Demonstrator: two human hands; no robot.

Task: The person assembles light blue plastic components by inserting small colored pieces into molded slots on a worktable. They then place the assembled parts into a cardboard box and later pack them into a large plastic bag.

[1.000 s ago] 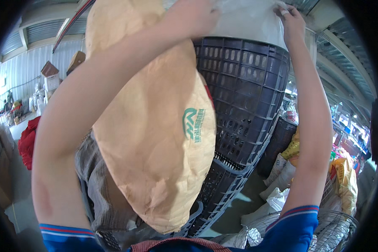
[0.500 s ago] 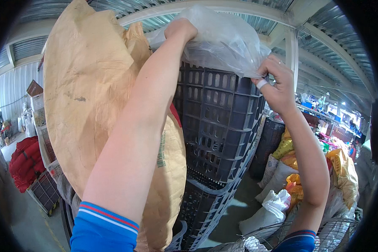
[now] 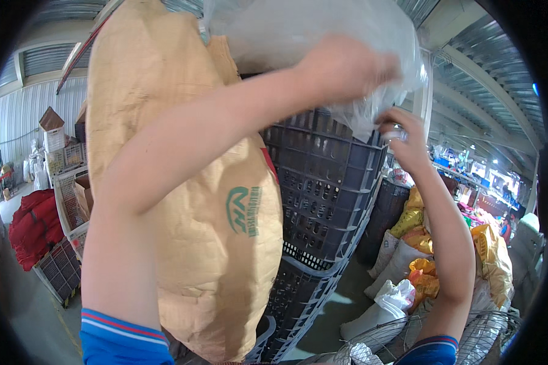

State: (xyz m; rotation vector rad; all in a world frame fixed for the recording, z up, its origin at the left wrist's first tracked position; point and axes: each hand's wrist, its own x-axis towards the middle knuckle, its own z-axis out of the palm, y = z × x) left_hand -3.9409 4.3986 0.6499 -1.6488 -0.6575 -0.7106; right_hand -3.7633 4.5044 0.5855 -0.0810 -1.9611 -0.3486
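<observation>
A clear plastic bag (image 3: 268,36) is draped over the top of a tall stack of black plastic crates (image 3: 323,164). My left hand (image 3: 356,70) is raised in front of the bag, its fingers smeared by motion, so its grip cannot be told. At the crate's upper right corner my right hand (image 3: 406,137) is closed, fingers bent, on the bag's lower edge. A white band wraps one finger of that hand. Close on the left, behind my left forearm, stands a large tan woven sack (image 3: 225,292) with green print.
Filled white sacks (image 3: 377,319) and yellow sacks (image 3: 493,258) sit on the floor at right, beside a wire mesh basket (image 3: 481,334). At left are a red bundle (image 3: 35,228) and pale crates (image 3: 67,198). A white post (image 3: 425,91) rises behind the bag.
My left hand has swung from the bag's top left rightward and down, toward my right hand. The right hand has dropped slightly. The view has shifted, showing more of the sack's print.
</observation>
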